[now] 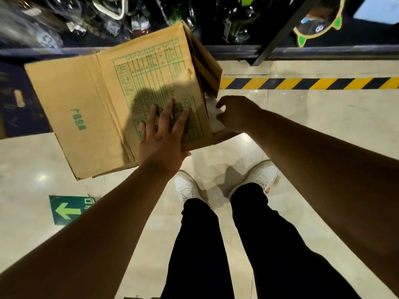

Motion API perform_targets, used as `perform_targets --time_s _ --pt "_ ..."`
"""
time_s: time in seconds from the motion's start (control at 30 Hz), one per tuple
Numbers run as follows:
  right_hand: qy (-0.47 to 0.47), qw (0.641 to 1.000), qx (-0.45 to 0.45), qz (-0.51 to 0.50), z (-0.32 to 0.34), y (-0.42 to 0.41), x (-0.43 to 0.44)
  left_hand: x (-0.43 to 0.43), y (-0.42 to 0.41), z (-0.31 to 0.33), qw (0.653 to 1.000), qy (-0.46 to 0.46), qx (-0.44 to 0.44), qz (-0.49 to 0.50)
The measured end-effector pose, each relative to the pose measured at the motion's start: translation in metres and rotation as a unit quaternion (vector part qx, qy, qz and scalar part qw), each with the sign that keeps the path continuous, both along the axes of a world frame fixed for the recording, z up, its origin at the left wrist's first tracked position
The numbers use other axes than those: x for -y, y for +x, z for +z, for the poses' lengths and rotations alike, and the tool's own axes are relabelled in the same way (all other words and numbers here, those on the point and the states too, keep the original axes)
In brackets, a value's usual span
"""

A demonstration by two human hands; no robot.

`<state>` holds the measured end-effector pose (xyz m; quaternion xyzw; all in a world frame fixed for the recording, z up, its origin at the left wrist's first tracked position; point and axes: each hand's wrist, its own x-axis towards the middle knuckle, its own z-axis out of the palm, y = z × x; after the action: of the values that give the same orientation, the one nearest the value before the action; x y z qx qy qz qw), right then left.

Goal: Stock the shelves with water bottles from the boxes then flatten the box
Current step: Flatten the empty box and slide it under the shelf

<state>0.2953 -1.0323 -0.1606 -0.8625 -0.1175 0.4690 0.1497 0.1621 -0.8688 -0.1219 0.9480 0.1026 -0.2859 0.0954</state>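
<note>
Shop aisle, shown by stocked shelf (233,50), glossy tiled floor (323,117), hazard-striped tape (313,83), green arrow sign (67,210)

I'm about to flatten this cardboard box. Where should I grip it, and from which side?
Grip the cardboard box at the rim of its open end, coming from the right, where the right hand curls on it. That end gapes with loose flaps, so the walls there should fold; the left hand lies flat on the printed panel to press it down.
</note>
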Motion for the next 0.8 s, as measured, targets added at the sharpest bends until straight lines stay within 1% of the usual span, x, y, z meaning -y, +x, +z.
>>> perform_targets --time_s 0.07,0.13,0.2,0.27,0.3,0.37,0.43,0.5,0.6,0.63,0.73,0.8 --pt "0.049 0.988 -0.082 -0.118 -0.013 -0.002 -0.020 0.000 -0.008 -0.002 1.000 -0.002 0.008 -0.001" --pt "0.066 0.966 -0.128 -0.214 -0.021 -0.003 -0.033 0.001 -0.018 -0.005 1.000 -0.006 0.017 -0.006" --pt "0.066 0.953 -0.146 -0.258 -0.025 -0.006 -0.039 0.002 -0.029 -0.007 0.999 -0.008 0.029 -0.009" --pt "0.085 0.942 -0.159 -0.283 -0.023 -0.013 -0.041 0.003 -0.040 -0.010 0.999 -0.007 0.046 -0.012" --pt "0.103 0.926 -0.180 -0.316 -0.023 -0.019 -0.042 0.004 -0.045 -0.012 0.998 -0.008 0.056 -0.013" --pt "0.138 0.880 -0.222 -0.396 -0.022 -0.032 -0.040 0.006 -0.050 -0.014 0.997 -0.009 0.074 -0.014" --pt "0.158 0.848 -0.250 -0.440 -0.028 -0.041 -0.038 0.007 -0.053 -0.016 0.996 -0.007 0.089 -0.015" --pt "0.161 0.844 -0.246 -0.448 -0.033 -0.045 -0.036 0.006 -0.056 -0.017 0.995 -0.008 0.101 -0.014" --pt "0.150 0.867 -0.199 -0.431 -0.037 -0.046 -0.030 0.004 -0.061 -0.018 0.995 -0.009 0.103 -0.015" --pt "0.154 0.867 -0.191 -0.435 -0.036 -0.047 -0.026 0.002 -0.062 -0.017 0.995 -0.010 0.098 -0.016" --pt "0.158 0.844 -0.164 -0.486 -0.028 -0.046 -0.009 -0.003 -0.062 -0.015 0.997 -0.015 0.078 -0.011" --pt "0.157 0.836 -0.140 -0.507 -0.014 -0.043 0.001 -0.006 -0.059 -0.013 0.998 -0.016 0.065 -0.008"
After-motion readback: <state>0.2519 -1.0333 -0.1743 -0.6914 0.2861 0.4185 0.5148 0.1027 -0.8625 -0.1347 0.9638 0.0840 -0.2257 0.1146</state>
